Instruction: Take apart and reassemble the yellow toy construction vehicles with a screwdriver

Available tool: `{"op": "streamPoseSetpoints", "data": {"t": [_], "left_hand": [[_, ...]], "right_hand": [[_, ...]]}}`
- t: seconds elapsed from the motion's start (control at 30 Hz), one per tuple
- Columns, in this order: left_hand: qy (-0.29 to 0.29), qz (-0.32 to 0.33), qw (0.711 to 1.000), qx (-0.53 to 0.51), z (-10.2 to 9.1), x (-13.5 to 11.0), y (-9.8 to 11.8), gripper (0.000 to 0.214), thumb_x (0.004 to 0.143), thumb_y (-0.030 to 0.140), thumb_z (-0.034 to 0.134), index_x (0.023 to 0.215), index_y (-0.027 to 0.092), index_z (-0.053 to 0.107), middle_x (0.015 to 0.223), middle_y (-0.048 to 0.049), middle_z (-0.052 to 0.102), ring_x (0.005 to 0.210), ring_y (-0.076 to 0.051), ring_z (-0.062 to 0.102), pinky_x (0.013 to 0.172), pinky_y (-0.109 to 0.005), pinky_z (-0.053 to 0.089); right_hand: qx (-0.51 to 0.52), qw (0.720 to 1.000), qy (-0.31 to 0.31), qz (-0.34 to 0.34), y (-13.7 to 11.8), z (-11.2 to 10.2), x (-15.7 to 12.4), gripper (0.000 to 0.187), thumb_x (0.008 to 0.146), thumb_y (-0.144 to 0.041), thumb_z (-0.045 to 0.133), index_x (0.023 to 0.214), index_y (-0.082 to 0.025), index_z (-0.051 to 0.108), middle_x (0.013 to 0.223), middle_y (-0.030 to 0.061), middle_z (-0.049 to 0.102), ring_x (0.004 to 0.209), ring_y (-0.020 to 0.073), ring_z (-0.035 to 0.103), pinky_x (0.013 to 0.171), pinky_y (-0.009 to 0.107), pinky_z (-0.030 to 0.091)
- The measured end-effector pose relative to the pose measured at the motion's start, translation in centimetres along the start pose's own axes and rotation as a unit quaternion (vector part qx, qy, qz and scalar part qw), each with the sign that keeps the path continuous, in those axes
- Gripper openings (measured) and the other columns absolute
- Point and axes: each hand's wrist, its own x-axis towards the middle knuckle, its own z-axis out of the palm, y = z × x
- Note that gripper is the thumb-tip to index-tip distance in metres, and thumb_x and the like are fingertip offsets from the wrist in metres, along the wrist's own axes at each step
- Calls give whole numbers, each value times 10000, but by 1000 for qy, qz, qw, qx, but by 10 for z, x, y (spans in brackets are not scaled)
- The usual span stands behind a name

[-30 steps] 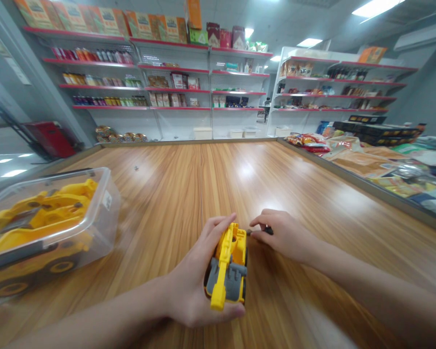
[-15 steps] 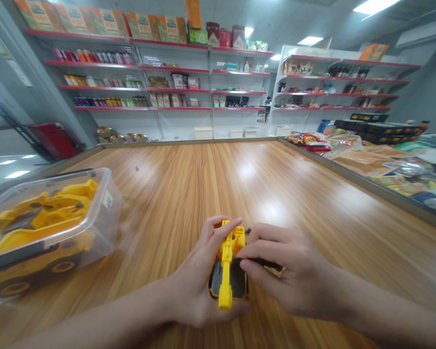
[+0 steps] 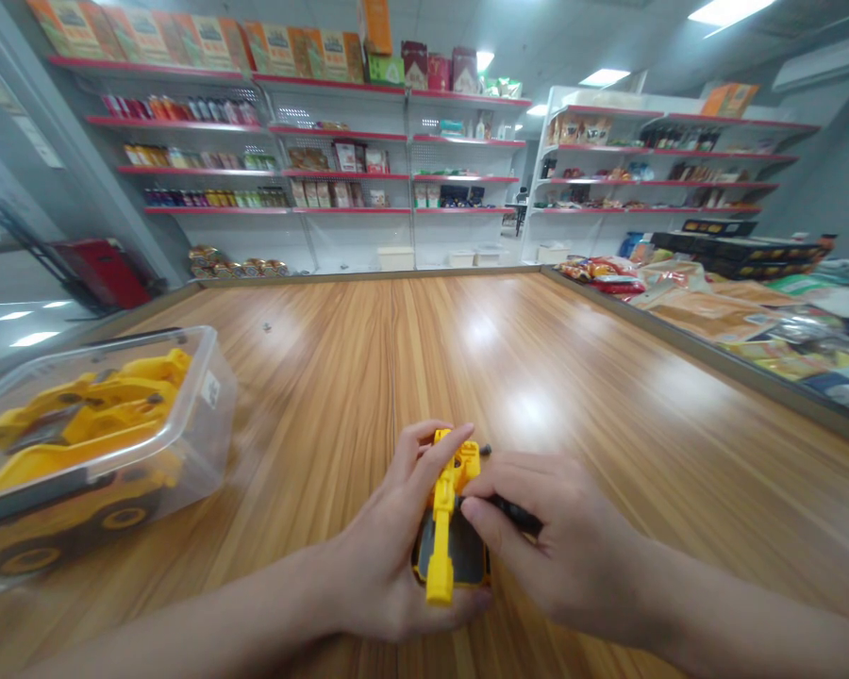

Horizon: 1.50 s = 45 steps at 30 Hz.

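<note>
My left hand (image 3: pixel 389 547) is wrapped round a small yellow and grey toy vehicle (image 3: pixel 447 528) with a yellow arm on top, held on the wooden table (image 3: pixel 538 358). My right hand (image 3: pixel 558 547) is pressed against the toy's right side, its fingers pinched on a small dark piece (image 3: pixel 513 512) that I cannot name. A tiny dark part (image 3: pixel 486 450) lies on the table just beyond the toy.
A clear plastic box (image 3: pixel 99 443) with larger yellow toy vehicles stands at the left. Another tiny dark part (image 3: pixel 264 327) lies far out on the table. Packaged goods (image 3: pixel 714 302) cover the counter on the right. Shop shelves (image 3: pixel 340 160) line the back wall.
My right hand has come back from the table beyond the toy and now sits against the toy's right side with the dark piece. The left hand has kept its hold.
</note>
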Motion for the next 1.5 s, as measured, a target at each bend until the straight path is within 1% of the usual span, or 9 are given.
{"op": "streamPoseSetpoints", "data": {"t": [0.13,0.23,0.33,0.53,0.63,0.8,1.07,1.3,1.5], "left_hand": [[13,30,999,-43,-2,-2,-6,1186,620,534,788,1549,240,112,1406,-144,220,1374,-409,178,1132,-588,235],[7,42,993,-113,-8,-3,-9,1002,770,705,551,1551,209,166,1485,-147,193,1367,-401,238,1126,-578,254],[17,7,993,-114,-12,-4,-8,649,959,567,340,1513,232,310,1455,-134,342,1331,-335,337,1113,-526,294],[63,8,989,-131,-7,-1,-6,364,965,442,456,1143,182,639,1002,-111,603,911,-226,566,804,-347,472],[49,-8,991,-128,-2,-3,-3,387,972,475,421,876,156,619,775,-58,557,713,-166,519,664,-287,429],[3,-74,965,-250,13,-11,6,579,994,553,188,801,151,557,738,-58,541,666,-151,516,617,-267,415],[32,-202,883,-422,21,-1,10,518,972,582,315,814,151,552,736,-51,609,723,-168,568,747,-298,465],[6,-204,878,-433,17,3,1,527,989,553,288,796,146,562,704,-52,639,682,-166,602,667,-271,465],[1,-213,876,-433,16,2,-1,469,1008,496,297,831,147,554,698,-51,653,691,-172,629,664,-274,482]], "right_hand": [[4,1000,23,0,0,2,-1,139,931,-165,509,853,-165,624,760,20,634,683,129,571,642,269,431],[18,999,35,18,0,-1,1,150,937,-176,508,840,-169,624,742,12,628,657,120,563,614,259,426],[39,998,30,34,-2,-6,4,194,944,-183,500,786,-171,612,701,-2,602,623,107,537,584,244,413],[70,997,1,26,-4,-10,3,171,937,-182,527,788,-169,610,682,-17,587,607,90,526,570,220,405],[60,998,2,-11,-4,-9,1,144,924,-160,537,795,-170,601,678,-18,574,601,89,515,560,223,391],[12,996,23,-79,-1,-6,0,78,906,-143,538,872,-177,600,721,17,601,628,129,534,576,268,413],[7,1000,9,14,8,-4,4,274,953,-169,463,719,-163,607,761,44,573,694,142,568,639,289,464],[-1,999,37,-12,17,-2,3,102,915,-137,511,897,-144,611,853,55,563,768,162,556,662,308,470],[5,1000,11,-5,18,0,1,173,929,-137,481,835,-145,625,879,65,534,790,163,550,700,318,485]]}}
